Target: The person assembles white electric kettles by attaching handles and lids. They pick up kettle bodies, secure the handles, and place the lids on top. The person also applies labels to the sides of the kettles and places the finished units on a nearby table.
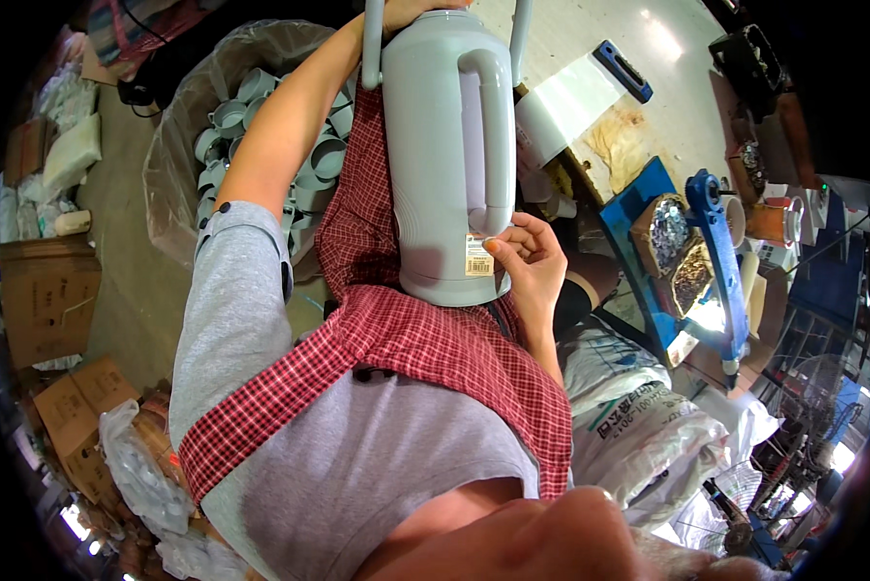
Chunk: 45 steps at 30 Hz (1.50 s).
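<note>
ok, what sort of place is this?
Probably a factory or assembly workshop: many grey plastic cup-shaped parts in a clear plastic bag, a blue metal bench fixture, and brown cardboard boxes.

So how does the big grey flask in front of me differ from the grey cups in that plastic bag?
The flask is tall with a long side handle; the cups are short with open round rims. The flask is much larger than any single cup. The flask has your right hand at its label, while the cups lie jumbled in the clear bag. Both are a similar grey.
</note>
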Available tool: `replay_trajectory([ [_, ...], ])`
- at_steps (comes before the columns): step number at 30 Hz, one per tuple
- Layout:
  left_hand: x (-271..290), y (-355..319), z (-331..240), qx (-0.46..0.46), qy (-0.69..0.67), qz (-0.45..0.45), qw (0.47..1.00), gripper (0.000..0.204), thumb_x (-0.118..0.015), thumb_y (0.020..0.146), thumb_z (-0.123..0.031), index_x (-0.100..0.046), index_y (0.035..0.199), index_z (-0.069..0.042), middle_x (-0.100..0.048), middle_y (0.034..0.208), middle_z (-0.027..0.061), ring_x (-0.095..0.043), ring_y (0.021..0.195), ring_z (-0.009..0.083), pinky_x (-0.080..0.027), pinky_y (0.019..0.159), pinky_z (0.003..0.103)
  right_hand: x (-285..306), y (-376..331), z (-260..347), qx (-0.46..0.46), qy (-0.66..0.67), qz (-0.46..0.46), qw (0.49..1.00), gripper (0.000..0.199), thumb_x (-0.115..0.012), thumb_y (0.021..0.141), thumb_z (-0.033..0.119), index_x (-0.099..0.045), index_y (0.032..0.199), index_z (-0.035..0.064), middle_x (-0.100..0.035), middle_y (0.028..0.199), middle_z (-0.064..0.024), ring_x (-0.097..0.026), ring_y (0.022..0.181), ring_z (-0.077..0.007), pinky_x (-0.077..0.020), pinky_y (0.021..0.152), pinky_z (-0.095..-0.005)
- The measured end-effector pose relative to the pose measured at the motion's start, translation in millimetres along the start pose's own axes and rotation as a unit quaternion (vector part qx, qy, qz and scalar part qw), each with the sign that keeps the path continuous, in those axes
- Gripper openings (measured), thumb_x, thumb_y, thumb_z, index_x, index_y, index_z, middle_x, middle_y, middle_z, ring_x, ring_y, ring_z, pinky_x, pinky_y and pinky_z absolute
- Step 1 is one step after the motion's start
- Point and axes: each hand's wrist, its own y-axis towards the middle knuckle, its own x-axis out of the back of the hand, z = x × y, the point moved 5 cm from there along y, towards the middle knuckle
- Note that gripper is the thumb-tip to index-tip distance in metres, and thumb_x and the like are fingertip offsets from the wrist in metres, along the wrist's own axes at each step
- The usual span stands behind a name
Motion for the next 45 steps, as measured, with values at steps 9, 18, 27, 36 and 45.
replay_trajectory([
  [9, 5.3, -2.9, 8.9, 0.053, 0.0, -0.014, 0.999, 0.042, -0.061, 0.095, -0.034, -0.073, 0.09, 0.006, -0.072, 0.086, 0.01, -0.065, 0.08, 0.015, -0.05, 0.075, 0.028, -0.7, 1.5, 0.0, 0.0, 0.013, 0.008, 1.0, 0.049, -0.075, 0.078, -0.007, -0.055, 0.123, -0.0083, -0.07, 0.088, -0.009, -0.066, 0.082, -0.0111, -0.0526, 0.077, -0.0239],
  [18, 4.4, 2.6, 13.6, 0.075, 0.008, 0.023, 0.997, 0.041, -0.061, 0.096, -0.032, -0.072, 0.102, 0.007, -0.073, 0.097, 0.0118, -0.066, 0.089, 0.0151, -0.05, 0.083, 0.028, 0.2, -0.3, 3.1, -0.008, 0.022, 0.011, 1.0, 0.052, -0.074, 0.079, -0.007, -0.053, 0.127, -0.0077, -0.07, 0.087, -0.0096, -0.066, 0.079, -0.0115, -0.054, 0.074, -0.0229],
  [27, 5.8, 4.0, 13.5, 0.041, 0.036, 0.006, 0.998, 0.041, -0.063, 0.094, -0.032, -0.071, 0.107, 0.006, -0.073, 0.103, 0.0131, -0.066, 0.095, 0.0176, -0.05, 0.088, 0.029, -2.4, 1.4, 0.4, -0.001, 0.015, -0.009, 1.0, 0.053, -0.074, 0.08, -0.007, -0.053, 0.128, -0.0075, -0.07, 0.088, -0.0092, -0.067, 0.082, -0.0116, -0.0537, 0.075, -0.0224],
  [36, 4.9, -4.1, 7.0, 0.073, -0.008, 0.0, 0.997, 0.039, -0.062, 0.094, -0.033, -0.073, 0.095, 0.005, -0.072, 0.089, 0.0083, -0.064, 0.081, 0.014, -0.05, 0.077, 0.028, -8.1, -13.6, 11.9, 0.197, -0.321, -0.065, 0.924, 0.069, -0.081, 0.075, 0.005, -0.049, 0.134, -0.0076, -0.065, 0.11, -0.0191, -0.064, 0.097, -0.0236, -0.0495, 0.09, -0.0357],
  [45, 56.2, -8.7, -60.1, 0.045, -0.056, -0.103, 0.992, 0.033, -0.069, 0.09, -0.033, -0.074, 0.099, -0.002, -0.07, 0.094, 0.0026, -0.062, 0.088, 0.0103, -0.049, 0.081, 0.026, 69.1, 9.7, -7.5, 0.277, -0.511, 0.012, 0.813, 0.085, -0.059, 0.086, 0.058, -0.04, 0.145, -0.0009, -0.043, 0.148, -0.0221, -0.039, 0.139, -0.0388, -0.0215, 0.114, -0.0553],
])
